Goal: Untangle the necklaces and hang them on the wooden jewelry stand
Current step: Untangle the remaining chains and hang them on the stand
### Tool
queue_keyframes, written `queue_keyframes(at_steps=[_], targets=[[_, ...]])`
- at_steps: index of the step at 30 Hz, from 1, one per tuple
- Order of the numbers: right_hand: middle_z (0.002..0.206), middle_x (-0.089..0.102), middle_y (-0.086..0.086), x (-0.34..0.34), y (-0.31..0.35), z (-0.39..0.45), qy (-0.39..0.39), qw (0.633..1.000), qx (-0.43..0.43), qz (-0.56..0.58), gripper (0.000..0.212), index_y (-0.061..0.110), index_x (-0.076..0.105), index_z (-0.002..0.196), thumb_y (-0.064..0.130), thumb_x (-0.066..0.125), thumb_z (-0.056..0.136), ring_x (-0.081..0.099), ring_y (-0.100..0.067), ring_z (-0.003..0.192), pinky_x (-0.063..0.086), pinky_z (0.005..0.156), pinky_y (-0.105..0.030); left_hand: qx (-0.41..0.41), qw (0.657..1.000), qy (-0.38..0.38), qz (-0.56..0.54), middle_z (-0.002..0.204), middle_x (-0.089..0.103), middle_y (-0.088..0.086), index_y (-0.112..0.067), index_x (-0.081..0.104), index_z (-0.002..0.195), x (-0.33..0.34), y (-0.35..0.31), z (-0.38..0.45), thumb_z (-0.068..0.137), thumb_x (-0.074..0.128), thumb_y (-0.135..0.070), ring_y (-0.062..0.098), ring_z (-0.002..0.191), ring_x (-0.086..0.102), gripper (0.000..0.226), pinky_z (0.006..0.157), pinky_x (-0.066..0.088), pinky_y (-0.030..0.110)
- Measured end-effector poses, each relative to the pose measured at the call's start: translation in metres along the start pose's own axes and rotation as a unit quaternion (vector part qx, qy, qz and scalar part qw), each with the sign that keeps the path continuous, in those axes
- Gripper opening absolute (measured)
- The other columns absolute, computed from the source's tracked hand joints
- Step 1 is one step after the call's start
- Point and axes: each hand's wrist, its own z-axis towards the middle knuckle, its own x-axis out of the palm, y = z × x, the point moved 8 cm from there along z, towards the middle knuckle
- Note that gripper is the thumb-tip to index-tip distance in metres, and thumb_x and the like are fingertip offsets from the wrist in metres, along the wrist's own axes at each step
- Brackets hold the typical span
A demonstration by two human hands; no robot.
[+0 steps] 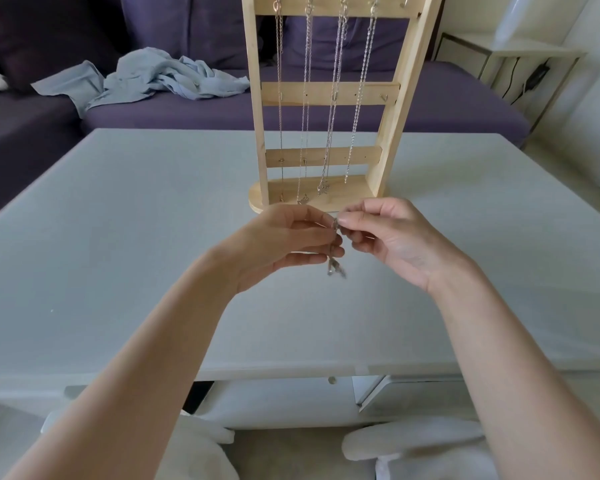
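Two bare hands meet above a pale table (118,237), with a purple sofa (430,98) behind it carrying a crumpled light blue cloth (153,76). On the table's far side stands the wooden jewelry stand (329,93), upright, with four chains (357,98) hanging from its top rail down to its base. Just in front of the base, the left hand (284,244) and right hand (392,237) face each other, fingers curled, each pinching a small silver necklace (335,251) between thumb and fingertips. Its bunched chain dangles below the fingers, blurred, clear of the tabletop; whether it is knotted cannot be told.
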Motion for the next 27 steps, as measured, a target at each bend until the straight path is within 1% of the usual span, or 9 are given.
queue_keyframes(at_steps=[2, 5, 8, 11, 13, 15, 18, 21, 27], targets=[[0.061, 0.056, 0.001, -0.004, -0.001, 0.001, -0.017, 1.000, 0.003, 0.009, 0.015, 0.006, 0.064, 0.073, 0.000, 0.059, 0.086, 0.046, -0.008, 0.056, 0.037, 0.057, -0.019, 0.003, 1.000, -0.014, 0.026, 0.075, 0.069, 0.002, -0.009, 0.062, 0.086, 0.000, -0.001, 0.001, 0.089, 0.059, -0.005, 0.012, 0.074, 0.067, 0.005, 0.069, 0.053, 0.020], [0.064, 0.055, -0.003, -0.007, -0.004, 0.003, -0.034, 0.999, 0.011, 0.011, 0.016, 0.006, 0.063, 0.072, 0.001, 0.059, 0.087, 0.047, -0.012, 0.058, 0.038, 0.056, -0.020, 0.008, 0.998, -0.043, 0.040, 0.072, 0.069, 0.000, -0.009, 0.063, 0.084, -0.004, -0.002, 0.002, 0.089, 0.061, -0.009, 0.009, 0.068, 0.065, 0.005, 0.066, 0.052, 0.018], [0.068, 0.057, -0.004, -0.009, -0.005, 0.004, -0.043, 0.999, 0.013, 0.019, 0.014, 0.005, 0.064, 0.076, 0.003, 0.059, 0.088, 0.049, -0.013, 0.060, 0.040, 0.055, -0.020, 0.014, 0.997, -0.067, 0.044, 0.074, 0.070, 0.001, -0.009, 0.063, 0.082, -0.008, -0.003, 0.004, 0.088, 0.062, -0.008, 0.011, 0.071, 0.068, 0.006, 0.071, 0.055, 0.021], [0.076, 0.066, -0.004, -0.005, -0.007, 0.004, -0.017, 0.999, 0.018, 0.020, 0.010, 0.004, 0.069, 0.087, 0.008, 0.060, 0.088, 0.057, -0.010, 0.064, 0.046, 0.058, -0.018, 0.015, 0.992, -0.091, 0.084, 0.073, 0.070, -0.001, -0.013, 0.064, 0.079, -0.012, -0.003, 0.005, 0.086, 0.065, -0.010, 0.009, 0.068, 0.067, 0.007, 0.071, 0.054, 0.020], [0.072, 0.068, -0.002, -0.002, -0.010, 0.003, -0.011, 1.000, 0.021, -0.010, 0.008, 0.002, 0.070, 0.086, 0.006, 0.063, 0.085, 0.059, -0.008, 0.064, 0.047, 0.059, -0.016, 0.017, 0.988, -0.098, 0.121, 0.072, 0.069, 0.000, -0.013, 0.065, 0.080, -0.012, -0.003, 0.006, 0.086, 0.066, -0.010, 0.006, 0.062, 0.063, 0.006, 0.069, 0.054, 0.019], [0.068, 0.066, -0.001, -0.005, -0.013, 0.003, -0.038, 0.998, 0.034, -0.035, 0.003, 0.003, 0.070, 0.081, 0.004, 0.067, 0.082, 0.058, -0.008, 0.061, 0.047, 0.058, -0.015, 0.016, 0.985, -0.101, 0.137, 0.072, 0.068, 0.001, -0.011, 0.066, 0.082, -0.011, -0.001, 0.008, 0.086, 0.065, -0.008, 0.006, 0.061, 0.061, 0.005, 0.069, 0.053, 0.019], [0.062, 0.064, -0.001, -0.014, -0.015, 0.002, -0.093, 0.994, 0.048, -0.037, 0.008, 0.007, 0.069, 0.074, 0.002, 0.068, 0.081, 0.056, -0.008, 0.058, 0.046, 0.055, -0.014, 0.005, 0.986, -0.117, 0.117, 0.072, 0.068, 0.003, -0.009, 0.066, 0.085, -0.014, 0.003, 0.009, 0.086, 0.065, -0.005, 0.007, 0.063, 0.062, 0.004, 0.069, 0.054, 0.017], [0.065, 0.066, -0.002, -0.023, -0.013, 0.001, -0.135, 0.990, 0.047, -0.003, 0.011, 0.007, 0.066, 0.074, 0.003, 0.064, 0.085, 0.058, -0.010, 0.059, 0.046, 0.054, -0.016, -0.013, 0.988, -0.118, 0.097, 0.074, 0.068, 0.004, -0.005, 0.067, 0.091, -0.016, 0.007, 0.010, 0.086, 0.064, -0.005, 0.004, 0.060, 0.062, 0.005, 0.066, 0.053, 0.013], [0.066, 0.069, -0.003, -0.019, -0.013, 0.002, -0.132, 0.987, 0.061, 0.065, 0.012, 0.007, 0.061, 0.076, 0.002, 0.060, 0.087, 0.060, -0.011, 0.058, 0.047, 0.052, -0.016, -0.020, 0.993, -0.108, 0.050, 0.076, 0.068, 0.005, -0.007, 0.065, 0.087, -0.014, 0.013, 0.011, 0.085, 0.064, -0.001, 0.007, 0.065, 0.063, 0.006, 0.072, 0.055, 0.015]])
